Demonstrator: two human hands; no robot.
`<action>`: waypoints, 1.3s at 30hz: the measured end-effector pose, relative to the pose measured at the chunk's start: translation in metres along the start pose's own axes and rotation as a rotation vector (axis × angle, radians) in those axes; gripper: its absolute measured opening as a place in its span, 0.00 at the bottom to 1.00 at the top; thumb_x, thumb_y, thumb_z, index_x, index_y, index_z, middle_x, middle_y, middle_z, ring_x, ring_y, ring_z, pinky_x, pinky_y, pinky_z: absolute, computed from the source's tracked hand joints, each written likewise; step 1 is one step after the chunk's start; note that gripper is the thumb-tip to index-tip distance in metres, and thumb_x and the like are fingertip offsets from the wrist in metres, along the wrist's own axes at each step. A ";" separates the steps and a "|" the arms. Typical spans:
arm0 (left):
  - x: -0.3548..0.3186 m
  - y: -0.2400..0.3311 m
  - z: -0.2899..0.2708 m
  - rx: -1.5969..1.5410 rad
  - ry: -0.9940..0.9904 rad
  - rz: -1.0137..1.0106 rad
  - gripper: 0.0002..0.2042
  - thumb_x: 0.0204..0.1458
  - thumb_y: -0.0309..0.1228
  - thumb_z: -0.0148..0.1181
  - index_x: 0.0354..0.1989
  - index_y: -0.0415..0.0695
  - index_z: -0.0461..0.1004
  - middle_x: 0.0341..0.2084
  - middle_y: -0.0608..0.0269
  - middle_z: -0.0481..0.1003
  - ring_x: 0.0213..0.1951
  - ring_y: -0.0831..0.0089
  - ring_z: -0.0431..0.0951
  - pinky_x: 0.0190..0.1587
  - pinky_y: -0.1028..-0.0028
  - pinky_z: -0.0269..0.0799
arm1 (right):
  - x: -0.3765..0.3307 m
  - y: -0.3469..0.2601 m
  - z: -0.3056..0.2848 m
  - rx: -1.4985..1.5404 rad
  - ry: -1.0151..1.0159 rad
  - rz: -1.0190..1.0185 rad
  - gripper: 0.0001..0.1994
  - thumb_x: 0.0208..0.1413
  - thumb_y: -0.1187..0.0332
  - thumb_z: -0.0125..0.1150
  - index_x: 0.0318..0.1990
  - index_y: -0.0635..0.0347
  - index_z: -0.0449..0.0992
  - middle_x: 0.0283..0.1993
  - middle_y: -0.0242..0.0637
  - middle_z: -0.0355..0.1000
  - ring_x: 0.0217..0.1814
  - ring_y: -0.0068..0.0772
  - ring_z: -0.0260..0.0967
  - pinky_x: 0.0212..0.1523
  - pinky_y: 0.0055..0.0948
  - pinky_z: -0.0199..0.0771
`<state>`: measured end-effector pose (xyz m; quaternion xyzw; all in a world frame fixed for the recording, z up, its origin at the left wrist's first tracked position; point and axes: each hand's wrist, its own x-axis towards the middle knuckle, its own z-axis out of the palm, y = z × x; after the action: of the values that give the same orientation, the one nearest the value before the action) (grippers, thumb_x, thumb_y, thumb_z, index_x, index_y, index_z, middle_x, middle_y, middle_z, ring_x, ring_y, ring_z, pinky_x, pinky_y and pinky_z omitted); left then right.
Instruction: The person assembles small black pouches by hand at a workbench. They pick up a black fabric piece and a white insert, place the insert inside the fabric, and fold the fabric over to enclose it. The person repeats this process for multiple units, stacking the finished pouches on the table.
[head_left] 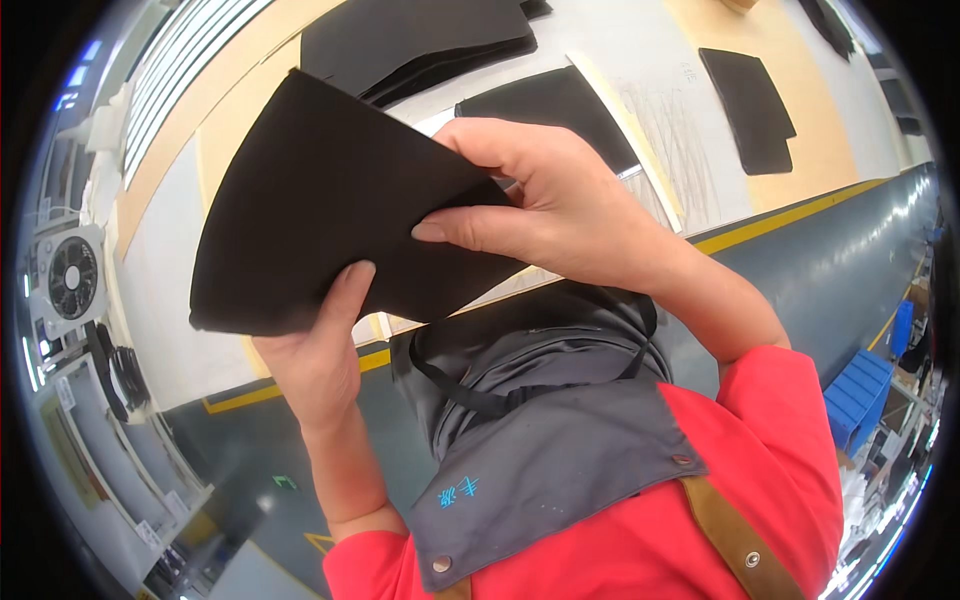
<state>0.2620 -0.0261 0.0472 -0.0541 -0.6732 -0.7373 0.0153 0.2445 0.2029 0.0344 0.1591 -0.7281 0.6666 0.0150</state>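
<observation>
A black cut fabric piece with a curved left edge is held up above the near side of the work table. My left hand grips its lower edge, thumb on top and fingers hidden beneath. At its right edge my right hand pinches it between thumb and fingers. Whether it is one layer or several I cannot tell. Just behind my right hand, another black piece lies on the table by a pale strip. A stack of black pieces lies farther back.
On the right of the table lies a separate black panel. A white fan stands at the far left. Blue crates sit on the floor at right. My grey apron is close to the table's front edge.
</observation>
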 end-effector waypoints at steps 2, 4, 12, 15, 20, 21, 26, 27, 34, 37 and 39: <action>0.004 0.002 0.007 0.031 0.027 -0.009 0.19 0.50 0.11 0.66 0.51 0.36 0.76 0.46 0.60 0.79 0.46 0.73 0.79 0.55 0.73 0.73 | -0.002 0.001 -0.002 -0.071 0.016 -0.031 0.16 0.53 0.65 0.70 0.47 0.62 0.77 0.38 0.46 0.77 0.41 0.49 0.75 0.41 0.37 0.76; 0.008 0.002 0.007 0.108 0.026 0.010 0.18 0.50 0.12 0.67 0.51 0.35 0.77 0.45 0.61 0.79 0.46 0.73 0.79 0.54 0.73 0.74 | -0.004 -0.002 -0.010 -0.167 0.024 -0.057 0.18 0.54 0.64 0.70 0.50 0.60 0.76 0.41 0.45 0.77 0.42 0.49 0.75 0.43 0.37 0.76; 0.033 0.007 -0.028 0.109 0.049 -0.282 0.16 0.54 0.21 0.69 0.50 0.34 0.76 0.43 0.58 0.80 0.43 0.71 0.81 0.49 0.72 0.77 | -0.056 0.050 -0.079 -1.122 -0.285 -0.103 0.31 0.64 0.45 0.52 0.71 0.46 0.62 0.75 0.34 0.58 0.78 0.40 0.51 0.75 0.51 0.48; 0.038 0.002 -0.033 0.116 0.018 -0.369 0.16 0.54 0.22 0.68 0.51 0.34 0.76 0.43 0.57 0.80 0.43 0.70 0.81 0.49 0.71 0.77 | -0.063 0.056 -0.075 -1.265 -0.394 -0.055 0.34 0.65 0.39 0.45 0.75 0.42 0.57 0.78 0.26 0.52 0.82 0.35 0.42 0.79 0.54 0.32; 0.046 -0.012 -0.030 0.114 -0.076 -0.473 0.17 0.54 0.22 0.67 0.53 0.33 0.75 0.44 0.56 0.80 0.44 0.70 0.81 0.50 0.72 0.76 | -0.066 0.063 -0.075 -1.327 -0.391 -0.049 0.34 0.64 0.39 0.45 0.75 0.39 0.57 0.78 0.25 0.51 0.82 0.36 0.41 0.79 0.58 0.30; 0.046 -0.015 -0.025 0.110 -0.083 -0.484 0.18 0.54 0.22 0.67 0.53 0.33 0.75 0.44 0.56 0.80 0.44 0.70 0.81 0.50 0.72 0.76 | -0.067 0.064 -0.075 -1.334 -0.391 -0.049 0.34 0.64 0.39 0.45 0.75 0.39 0.57 0.78 0.25 0.51 0.82 0.36 0.41 0.79 0.58 0.30; 0.053 -0.025 -0.012 0.085 -0.153 -0.549 0.19 0.54 0.24 0.68 0.54 0.32 0.74 0.46 0.55 0.80 0.46 0.70 0.80 0.52 0.71 0.75 | -0.067 0.064 -0.074 -1.335 -0.377 -0.047 0.34 0.64 0.39 0.46 0.75 0.37 0.57 0.78 0.23 0.52 0.82 0.36 0.42 0.79 0.59 0.31; 0.055 -0.029 -0.012 0.093 -0.167 -0.559 0.19 0.54 0.25 0.69 0.53 0.32 0.74 0.45 0.55 0.80 0.46 0.70 0.80 0.52 0.71 0.75 | -0.067 0.065 -0.073 -1.332 -0.372 -0.049 0.34 0.64 0.39 0.46 0.75 0.37 0.57 0.78 0.23 0.52 0.82 0.36 0.42 0.79 0.59 0.31; 0.060 -0.037 -0.005 0.101 -0.192 -0.649 0.20 0.51 0.25 0.71 0.51 0.33 0.75 0.44 0.56 0.80 0.45 0.70 0.81 0.51 0.71 0.76 | -0.067 0.064 -0.073 -1.303 -0.365 -0.046 0.34 0.63 0.39 0.47 0.74 0.36 0.58 0.78 0.22 0.53 0.81 0.36 0.43 0.79 0.59 0.31; 0.061 -0.042 -0.003 0.105 -0.194 -0.654 0.20 0.51 0.25 0.72 0.51 0.33 0.75 0.43 0.56 0.80 0.44 0.70 0.81 0.51 0.71 0.77 | -0.067 0.063 -0.073 -1.295 -0.361 -0.030 0.34 0.63 0.39 0.47 0.74 0.35 0.58 0.78 0.22 0.53 0.82 0.35 0.42 0.79 0.58 0.31; 0.061 -0.045 -0.004 0.105 -0.195 -0.658 0.20 0.51 0.25 0.72 0.51 0.33 0.75 0.43 0.55 0.80 0.44 0.70 0.81 0.50 0.71 0.77 | -0.067 0.064 -0.072 -1.289 -0.355 -0.028 0.34 0.63 0.38 0.47 0.74 0.35 0.58 0.78 0.21 0.53 0.82 0.35 0.42 0.79 0.58 0.30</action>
<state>0.1965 -0.0225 0.0085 0.0964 -0.6898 -0.6586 -0.2848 0.2785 0.2918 -0.0352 0.2350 -0.9700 0.0617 -0.0044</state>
